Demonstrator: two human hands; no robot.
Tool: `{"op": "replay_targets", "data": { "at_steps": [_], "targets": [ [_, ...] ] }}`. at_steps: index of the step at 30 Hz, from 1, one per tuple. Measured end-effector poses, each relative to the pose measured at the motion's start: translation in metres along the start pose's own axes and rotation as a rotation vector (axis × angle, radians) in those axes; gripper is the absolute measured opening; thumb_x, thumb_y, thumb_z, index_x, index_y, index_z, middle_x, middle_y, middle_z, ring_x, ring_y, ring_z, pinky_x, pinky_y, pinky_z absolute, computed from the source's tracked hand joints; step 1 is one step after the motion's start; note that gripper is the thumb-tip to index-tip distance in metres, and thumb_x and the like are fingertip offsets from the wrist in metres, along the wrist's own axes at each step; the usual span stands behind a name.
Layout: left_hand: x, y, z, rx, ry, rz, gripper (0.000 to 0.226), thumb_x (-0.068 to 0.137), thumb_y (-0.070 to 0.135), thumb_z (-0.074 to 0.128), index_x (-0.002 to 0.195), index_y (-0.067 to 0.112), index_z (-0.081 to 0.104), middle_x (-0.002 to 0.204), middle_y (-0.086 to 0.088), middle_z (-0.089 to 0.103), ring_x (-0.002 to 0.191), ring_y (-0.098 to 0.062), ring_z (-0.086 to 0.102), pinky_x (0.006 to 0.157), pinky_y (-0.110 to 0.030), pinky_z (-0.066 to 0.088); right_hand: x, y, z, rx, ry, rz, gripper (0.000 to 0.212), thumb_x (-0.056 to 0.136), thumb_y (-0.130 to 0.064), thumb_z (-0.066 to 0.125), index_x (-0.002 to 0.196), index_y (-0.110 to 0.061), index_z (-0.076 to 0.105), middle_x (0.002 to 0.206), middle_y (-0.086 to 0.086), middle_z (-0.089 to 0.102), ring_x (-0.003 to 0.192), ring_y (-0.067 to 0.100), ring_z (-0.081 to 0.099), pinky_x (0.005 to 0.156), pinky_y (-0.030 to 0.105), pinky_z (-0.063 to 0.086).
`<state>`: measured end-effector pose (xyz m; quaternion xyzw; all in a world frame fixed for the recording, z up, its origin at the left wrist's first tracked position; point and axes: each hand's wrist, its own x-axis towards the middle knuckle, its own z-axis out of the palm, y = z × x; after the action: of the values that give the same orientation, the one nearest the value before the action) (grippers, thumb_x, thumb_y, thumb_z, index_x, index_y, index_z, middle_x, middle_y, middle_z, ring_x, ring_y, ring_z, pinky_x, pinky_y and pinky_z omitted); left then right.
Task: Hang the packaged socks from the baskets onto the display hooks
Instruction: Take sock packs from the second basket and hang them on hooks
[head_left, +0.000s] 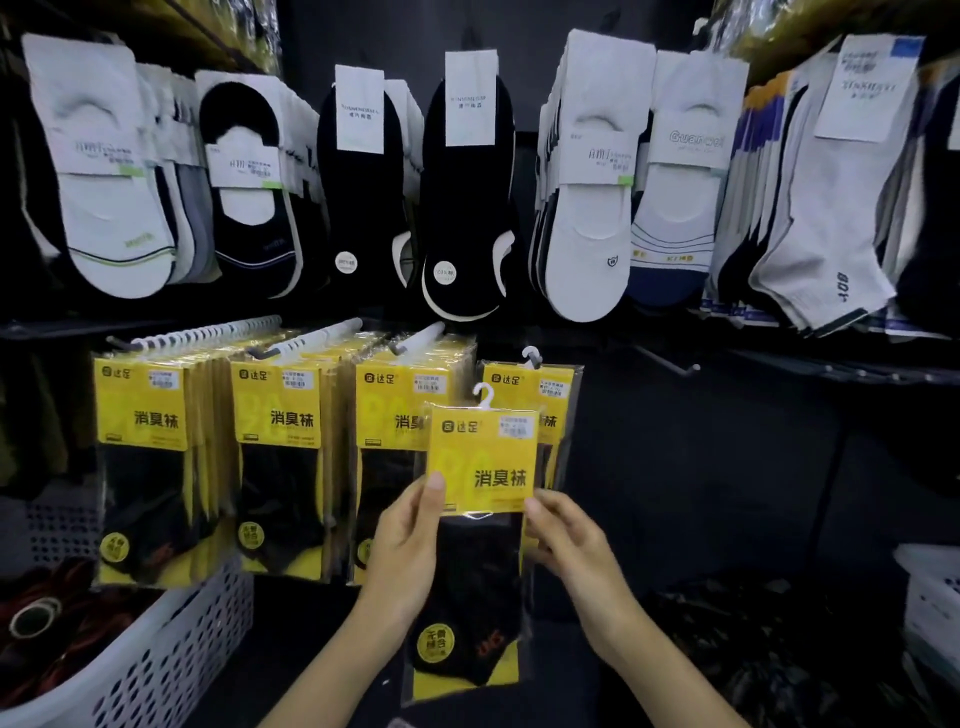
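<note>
Your hands hold one pack (480, 467) upright between them. Left hand (405, 551) grips its left edge, thumb on the yellow card. Right hand (566, 540) pinches the right edge at about the same height. The pack's white hanger (484, 396) stands free above both hands.

Judged: light, with a slick film sleeve over soft socks, and stiff only at the card. The lower half will likely flex, and the film may slide under your fingers. Keep hold on the card, near its top, so the hanger steers true.

One hung pack (556, 384) sits just behind, above your right hand. Full rows (291, 415) hang beyond your left hand. A basket (171, 654) lies low, left of your left hand.
</note>
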<state>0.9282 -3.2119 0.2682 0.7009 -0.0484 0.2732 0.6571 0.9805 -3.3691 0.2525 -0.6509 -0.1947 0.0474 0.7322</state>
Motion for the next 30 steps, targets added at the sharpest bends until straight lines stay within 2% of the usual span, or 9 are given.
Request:
{"op": "replay_targets", "data": {
  "at_steps": [2, 4, 7, 11, 16, 21, 24, 28, 30],
  "targets": [
    [0.002, 0.004, 0.011, -0.018, -0.034, 0.021, 0.039, 0.086, 0.05, 0.041, 0.107, 0.029, 0.064, 0.102, 0.017, 0.072, 0.098, 0.002, 0.065, 0.078, -0.008, 0.048, -0.002, -0.007, 0.007, 0.049, -0.011, -0.054, 0.031, 0.083, -0.034, 0.062, 0.109, -0.018, 0.067, 0.105, -0.003, 0.074, 0.098, 0.008, 0.069, 0.077, 0.019, 0.054],
    [0.004, 0.012, 0.022, -0.026, -0.049, 0.042, 0.037, 0.087, 0.047, 0.043, 0.112, 0.028, 0.062, 0.105, 0.017, 0.071, 0.1, 0.001, 0.065, 0.081, -0.011, 0.049, -0.003, -0.011, 0.006, 0.118, 0.087, -0.106, 0.024, 0.085, -0.027, 0.063, 0.107, -0.017, 0.067, 0.102, -0.002, 0.074, 0.095, 0.01, 0.07, 0.074, 0.019, 0.055],
    [0.004, 0.018, 0.034, -0.03, -0.062, 0.041, 0.033, 0.085, 0.044, 0.049, 0.118, 0.038, 0.052, 0.109, 0.02, 0.068, 0.103, 0.008, 0.061, 0.08, -0.006, 0.046, -0.001, -0.018, -0.003, 0.156, 0.24, -0.13, 0.017, 0.089, -0.022, 0.061, 0.104, -0.017, 0.068, 0.099, 0.0, 0.075, 0.093, 0.013, 0.071, 0.081, 0.031, 0.054],
    [0.001, 0.014, 0.039, -0.009, -0.067, -0.029, 0.049, 0.082, 0.051, 0.051, 0.13, 0.049, 0.038, 0.127, 0.018, 0.056, 0.113, 0.004, 0.055, 0.09, -0.017, 0.045, 0.003, -0.029, -0.013, 0.039, 0.272, -0.162, 0.012, 0.089, -0.022, 0.063, 0.098, -0.019, 0.069, 0.095, -0.003, 0.075, 0.09, 0.012, 0.071, 0.08, 0.031, 0.054],
    [0.008, 0.01, 0.034, 0.013, -0.032, -0.058, 0.057, 0.082, 0.052, 0.049, 0.136, 0.049, 0.03, 0.125, 0.024, 0.053, 0.105, 0.014, 0.054, 0.076, -0.008, 0.044, 0.018, -0.034, -0.011, 0.02, 0.267, -0.039, 0.008, 0.089, -0.018, 0.064, 0.093, -0.014, 0.07, 0.089, 0.005, 0.076, 0.088, 0.024, 0.072, 0.082, 0.041, 0.057],
    [0.033, -0.002, 0.039, 0.121, -0.054, -0.118, 0.056, 0.096, 0.04, 0.046, 0.148, 0.031, 0.025, 0.142, 0.011, 0.043, 0.109, 0.0, 0.048, 0.077, -0.011, 0.039, 0.044, -0.028, -0.012, -0.009, 0.356, 0.093, 0.014, 0.086, -0.025, 0.069, 0.09, -0.011, 0.069, 0.094, 0.01, 0.073, 0.095, 0.028, 0.068, 0.091, 0.044, 0.053],
    [0.04, -0.012, 0.042, 0.122, -0.062, -0.148, 0.054, 0.099, 0.035, 0.045, 0.148, 0.028, 0.026, 0.147, 0.004, 0.039, 0.118, -0.007, 0.046, 0.087, -0.016, 0.038, 0.05, -0.014, -0.014, 0.03, 0.411, 0.195, 0.024, 0.085, -0.029, 0.07, 0.097, -0.009, 0.068, 0.102, 0.009, 0.069, 0.099, 0.026, 0.064, 0.091, 0.04, 0.052],
    [0.019, -0.033, 0.033, 0.166, -0.084, -0.243, 0.053, 0.099, 0.036, 0.045, 0.148, 0.026, 0.028, 0.152, 0.002, 0.032, 0.134, -0.016, 0.039, 0.103, -0.028, 0.036, 0.025, 0.016, -0.023, -0.016, 0.533, 0.196, 0.029, 0.089, -0.021, 0.066, 0.113, -0.006, 0.063, 0.114, 0.008, 0.063, 0.109, 0.023, 0.059, 0.096, 0.035, 0.048],
    [-0.01, -0.052, 0.023, 0.186, -0.111, -0.309, 0.053, 0.098, 0.038, 0.046, 0.147, 0.025, 0.031, 0.152, 0.003, 0.031, 0.134, -0.015, 0.039, 0.1, -0.026, 0.037, -0.005, 0.038, -0.026, -0.039, 0.511, 0.222, 0.026, 0.089, -0.021, 0.066, 0.112, -0.01, 0.061, 0.116, 0.005, 0.061, 0.111, 0.021, 0.057, 0.1, 0.035, 0.046]
  ]
}}
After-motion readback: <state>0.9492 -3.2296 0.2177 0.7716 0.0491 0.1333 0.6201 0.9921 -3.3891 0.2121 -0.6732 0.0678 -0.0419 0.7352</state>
